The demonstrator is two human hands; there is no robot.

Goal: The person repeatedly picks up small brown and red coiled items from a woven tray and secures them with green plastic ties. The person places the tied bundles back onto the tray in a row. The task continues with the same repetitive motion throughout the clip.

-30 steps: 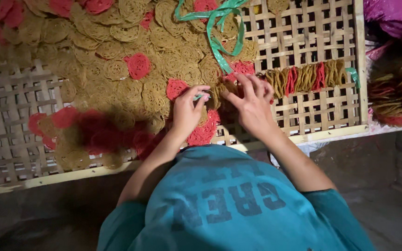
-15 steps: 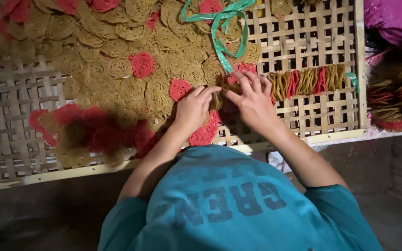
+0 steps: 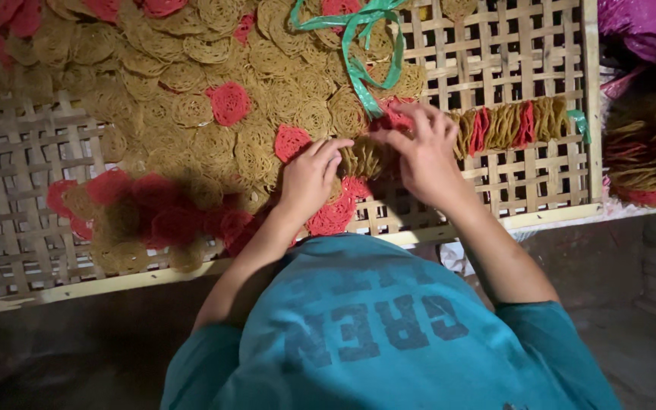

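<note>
Hands barely moved; cracker stack (image 3: 366,156) lies horiz, L hand (image 3: 309,178), R hand (image 3: 423,152).

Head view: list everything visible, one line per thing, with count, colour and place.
Woven tray: one, pale bamboo lattice, spanning the frame.
Lacy discs: too many to count, tan, piled across the tray's upper left and middle.
Red discs: several, scattered among the tan ones.
Row of upright discs: one, tan and red, on the tray's right.
Ribbon: one, green, draped at top centre.
Stacked bundles: a few, tan and red, right of the tray.
Bag: one, magenta, top right corner.
Left hand: fingers on a small stack of discs.
Right hand: fingers on the same stack.
</note>
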